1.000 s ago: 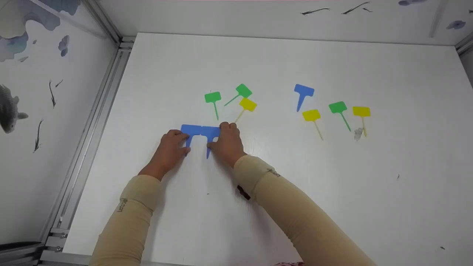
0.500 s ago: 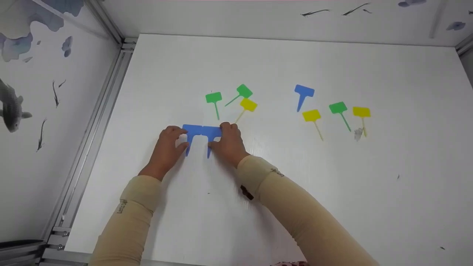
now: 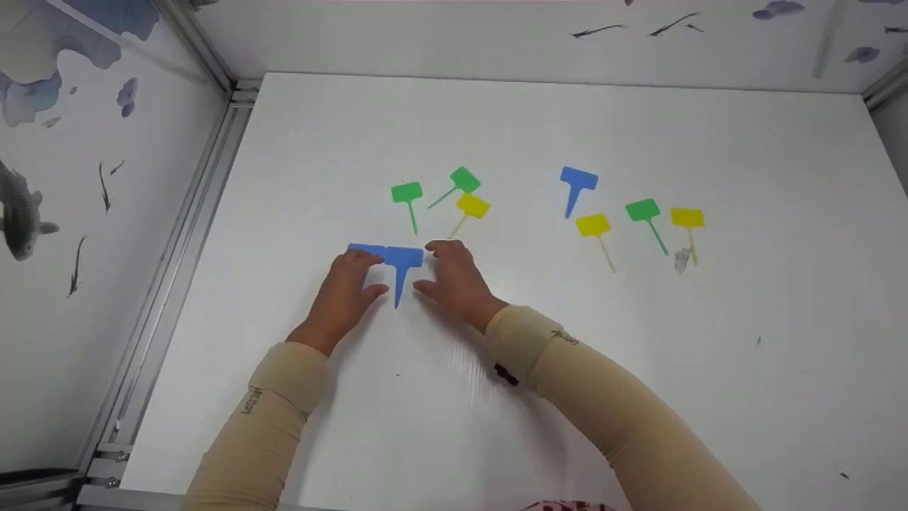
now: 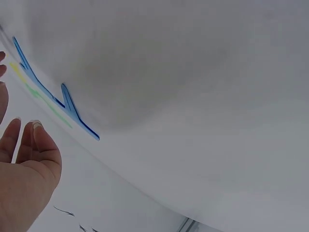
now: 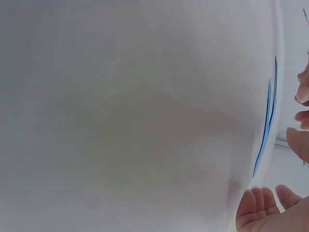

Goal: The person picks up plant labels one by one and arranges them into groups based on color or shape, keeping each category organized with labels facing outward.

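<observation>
On the white table [image 3: 709,355], two blue T-shaped tags [image 3: 404,257] are apparently being aligned edge to edge for a straight top, the left hand [image 3: 342,294] being held loosely open over their left part and the right hand [image 3: 460,284] open just beside their right end

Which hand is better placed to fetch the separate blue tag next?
Probably the right hand: it holds nothing and is clearly nearer the separate blue tag, while the left hand, farther left, partly hides the paired blue tags.
</observation>
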A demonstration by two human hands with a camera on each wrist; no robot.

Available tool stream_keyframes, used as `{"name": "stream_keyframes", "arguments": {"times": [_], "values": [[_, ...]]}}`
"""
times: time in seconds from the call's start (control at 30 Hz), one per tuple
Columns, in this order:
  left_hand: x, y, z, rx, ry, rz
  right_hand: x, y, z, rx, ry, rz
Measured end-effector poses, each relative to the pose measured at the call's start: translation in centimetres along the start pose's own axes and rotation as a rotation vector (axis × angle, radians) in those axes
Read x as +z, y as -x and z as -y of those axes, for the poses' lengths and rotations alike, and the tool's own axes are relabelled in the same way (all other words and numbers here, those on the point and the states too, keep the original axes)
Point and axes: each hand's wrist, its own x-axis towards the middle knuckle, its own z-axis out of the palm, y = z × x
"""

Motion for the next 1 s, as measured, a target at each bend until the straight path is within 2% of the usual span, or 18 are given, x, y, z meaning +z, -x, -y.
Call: {"name": "stream_keyframes", "arguments": {"times": [0.33, 0.53, 0.83, 1.0], "values": [[1.1, -0.2, -0.5, -0.014, -0.037, 0.063, -1.3, 1.3, -1.8, -0.057, 0.012, 0.015], [1.5, -0.5, -0.9, -0.015, -0.058, 0.09, -2.5, 1.9, -3.0, -0.061, 0.03, 0.027], [1.8, -0.9, -1.1, 0.003, -0.101, 0.114, -4.5, 2.5, -4.7, -0.093, -0.026, -0.008], [1.7, -1.3, -1.4, 0.014, -0.123, 0.133, -5.9, 2.7, -5.4, -0.08, -0.073, -0.042]]}}
